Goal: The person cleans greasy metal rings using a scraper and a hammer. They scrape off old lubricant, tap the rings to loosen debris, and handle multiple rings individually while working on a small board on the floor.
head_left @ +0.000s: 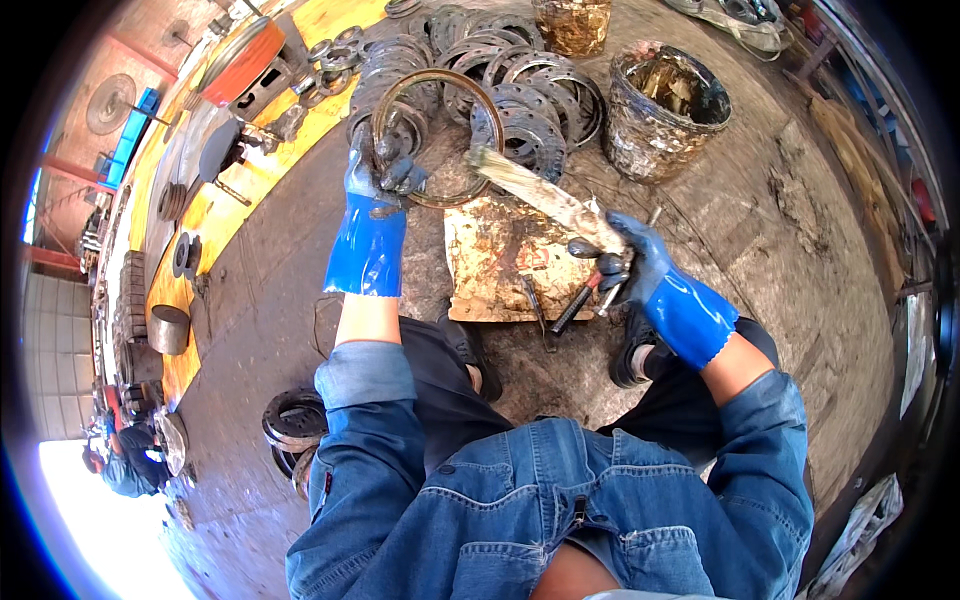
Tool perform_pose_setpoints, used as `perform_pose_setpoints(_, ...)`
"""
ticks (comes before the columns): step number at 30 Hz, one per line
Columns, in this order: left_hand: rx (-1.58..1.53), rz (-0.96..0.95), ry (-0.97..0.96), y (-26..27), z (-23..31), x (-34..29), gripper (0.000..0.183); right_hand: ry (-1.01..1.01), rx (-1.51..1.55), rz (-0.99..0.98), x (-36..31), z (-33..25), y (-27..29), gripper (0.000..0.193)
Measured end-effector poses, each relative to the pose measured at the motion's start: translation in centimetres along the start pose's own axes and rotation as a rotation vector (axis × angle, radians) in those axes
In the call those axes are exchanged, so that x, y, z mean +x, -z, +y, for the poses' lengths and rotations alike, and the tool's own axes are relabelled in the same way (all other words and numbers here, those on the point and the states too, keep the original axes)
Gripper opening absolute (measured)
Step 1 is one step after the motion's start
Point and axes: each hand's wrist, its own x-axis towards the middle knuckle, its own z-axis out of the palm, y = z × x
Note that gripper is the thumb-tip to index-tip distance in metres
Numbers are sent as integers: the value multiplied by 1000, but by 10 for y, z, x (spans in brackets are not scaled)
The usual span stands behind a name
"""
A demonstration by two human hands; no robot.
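My left hand (382,172), in a blue rubber glove, is closed on a large metal ring (487,100) with a brownish rim, gripping its left side and holding it up. My right hand (635,258), gloved the same way, is closed around a long, flat, pale stick (545,195) smeared with dark grease. The stick's far end points at the ring's lower right edge; whether they touch I cannot tell. Just below the right hand is a red-and-black tool handle (576,305), and a dark slim tool (535,300) lies on the greasy cardboard sheet (470,290).
Beyond the ring lie piles of dark metal rings (540,120). A grease-caked bucket (660,130) stands right of them, with another bucket (572,25) farther back. More rings (293,420) lie by my left elbow. A person (135,455) is at the far left.
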Motion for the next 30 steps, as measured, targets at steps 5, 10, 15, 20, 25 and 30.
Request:
perform_pose_setpoints(5, -135, -172, 76, 10, 14, -2, 34, 232, -194, 329, -13, -7, -6, 27)
perform_pose_setpoints(10, -84, -253, 57, 10, 6, -5, 43, 206, -306, 164, -7, -17, 21, 31)
perform_pose_setpoints(15, -75, -306, 129, 11, 8, -5, 36, 191, -330, 224, -9, -13, 13, 31)
perform_pose_setpoints(20, -190, -377, 202, 8, 2, -4, 38, 62, -322, 221, -2, -8, 16, 28)
perform_pose_setpoints(25, -173, -556, 164, 3, -9, -3, 37, 26, -273, 68, 5, 3, 6, 28)
perform_pose_setpoints(30, -234, -126, 60, -5, -15, -2, 30, -108, -70, -114, 5, 4, 7, 29)
